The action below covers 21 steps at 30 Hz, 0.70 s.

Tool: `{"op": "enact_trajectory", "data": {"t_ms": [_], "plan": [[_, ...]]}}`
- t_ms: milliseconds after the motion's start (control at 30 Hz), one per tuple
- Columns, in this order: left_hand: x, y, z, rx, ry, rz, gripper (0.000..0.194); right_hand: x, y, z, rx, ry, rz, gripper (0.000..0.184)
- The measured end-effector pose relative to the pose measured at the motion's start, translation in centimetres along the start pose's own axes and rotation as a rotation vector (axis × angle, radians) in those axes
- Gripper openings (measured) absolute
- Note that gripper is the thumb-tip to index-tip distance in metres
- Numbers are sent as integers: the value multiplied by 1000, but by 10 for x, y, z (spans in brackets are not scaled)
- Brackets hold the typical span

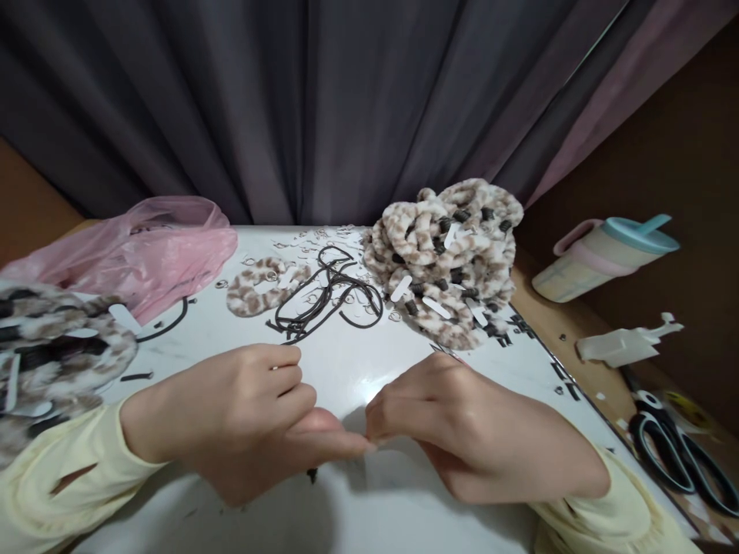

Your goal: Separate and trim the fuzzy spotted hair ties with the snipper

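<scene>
My left hand [248,419] is closed over the white tabletop [346,381], its thumb stretched toward the right hand. Opposite it, my right hand [462,423] is curled with fingers pinched, and the fingertips of both hands meet. Whatever may be between them is hidden or too small to make out. Just beyond the hands lies a loose bundle of dark cords [312,308]. Beside it rests a brown-and-white fluffy loop [251,296]. A small dark piece [312,475] shows below my left thumb.
A heap of fluffy loops [450,261] stands at the back right; more fluffy loops [63,346] lie left. A pink plastic bag [173,246] sits behind those. At right are a tumbler [606,258], a white squeeze bottle [620,346] and black-handled scissors [663,454]. Small metal rings [315,238] lie scattered at the back.
</scene>
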<state>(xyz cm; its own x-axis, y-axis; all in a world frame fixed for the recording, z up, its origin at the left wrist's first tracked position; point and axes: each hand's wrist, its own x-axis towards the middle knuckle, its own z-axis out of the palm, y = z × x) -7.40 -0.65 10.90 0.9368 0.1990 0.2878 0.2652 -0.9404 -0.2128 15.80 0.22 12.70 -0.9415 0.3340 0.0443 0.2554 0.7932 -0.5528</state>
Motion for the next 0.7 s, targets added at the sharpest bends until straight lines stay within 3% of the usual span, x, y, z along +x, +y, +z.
{"op": "enact_trajectory", "data": {"t_ms": [133,367,500,700], "plan": [[-2,0,5,-25,16,-13,38,1,0,4,-75,6,11,30],[1,-1,2,16,31,13,35,7,6,7,-7,28,39,31],[-1,2,0,50,-6,14,44,11,11,10,36,69,14,26],[-1,4,0,50,24,-3,35,14,18,4,352,241,98,17]]}}
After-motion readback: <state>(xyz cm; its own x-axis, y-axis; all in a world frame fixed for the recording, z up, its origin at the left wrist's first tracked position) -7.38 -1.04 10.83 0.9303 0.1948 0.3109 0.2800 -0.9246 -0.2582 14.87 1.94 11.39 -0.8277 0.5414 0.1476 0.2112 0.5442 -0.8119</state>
